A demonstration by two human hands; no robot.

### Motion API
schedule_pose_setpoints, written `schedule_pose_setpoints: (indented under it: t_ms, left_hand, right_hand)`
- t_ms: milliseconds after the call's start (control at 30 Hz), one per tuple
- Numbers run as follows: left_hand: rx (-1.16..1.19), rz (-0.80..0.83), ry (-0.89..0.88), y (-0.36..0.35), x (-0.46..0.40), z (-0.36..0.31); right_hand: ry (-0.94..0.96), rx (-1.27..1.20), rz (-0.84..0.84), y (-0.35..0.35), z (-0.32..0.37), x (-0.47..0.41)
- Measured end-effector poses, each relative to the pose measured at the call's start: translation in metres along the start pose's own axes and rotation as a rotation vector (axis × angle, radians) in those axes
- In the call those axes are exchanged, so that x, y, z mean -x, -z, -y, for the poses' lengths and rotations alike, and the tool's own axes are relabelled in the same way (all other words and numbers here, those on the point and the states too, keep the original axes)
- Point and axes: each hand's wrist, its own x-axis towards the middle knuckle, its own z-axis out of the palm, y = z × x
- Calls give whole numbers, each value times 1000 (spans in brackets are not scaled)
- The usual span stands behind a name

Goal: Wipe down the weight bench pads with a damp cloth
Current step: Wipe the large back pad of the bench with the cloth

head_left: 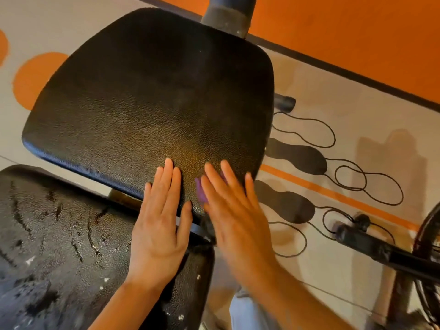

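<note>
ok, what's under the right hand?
A sliver of purple cloth shows between the fingers of the right hand, which lies flat on the black seat pad. The hand covers the rest of the cloth, and motion blur hides its outline.

Purple cloth (200,190) mostly hidden under the motion-blurred right hand (234,216), worn near pad (59,246) cut off by left and bottom edges, black post (228,13) cropped at top

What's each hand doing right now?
Left hand: open, flat on the bench pad, holding nothing.
Right hand: open, blurred, pressing a purple cloth on the pad.
</note>
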Motion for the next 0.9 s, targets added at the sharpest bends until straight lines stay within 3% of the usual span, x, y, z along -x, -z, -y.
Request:
schedule_pose_setpoints:
  t_ms: [33, 133, 233, 333, 400, 533, 633, 767, 833, 900]
  left_hand:
    - [-4, 1, 0, 0, 0, 0]
    - [-18, -7, -6, -1, -1, 0]
    - [-26, 6, -13, -2, -1, 0]
    - [-19, 15, -6, 2, -2, -2]
    - [-9, 19, 5, 3, -3, -4]
    - [-17, 18, -12, 3, -2, -3]
    - [-49, 25, -29, 4, -1, -3]
    - [-38, 56, -123, 6, -3, -8]
    - [-11, 97, -178, 6, -5, -13]
    - [0, 131, -217, 3, -9, -16]
  right_hand:
    - [16, 9, -23, 2, -18, -23]
    - [-191, 59, -59, 15, -62, -111]
    - [-334, 1, -141, 8, -44, -101]
    - [-166, -51, -123, 3, -1, -18]
    - [-53, -95, -84, 2, -16, -13]
    - [-237, -114, -100, 18, -83, -119]
    - [-336, -202, -139, 15, -76, -117]
    - [-110, -237, -251, -5, -18, -14]
    - [38, -157, -299, -17, -26, -9]
    - [-29, -142, -353, -14, -46, -38]
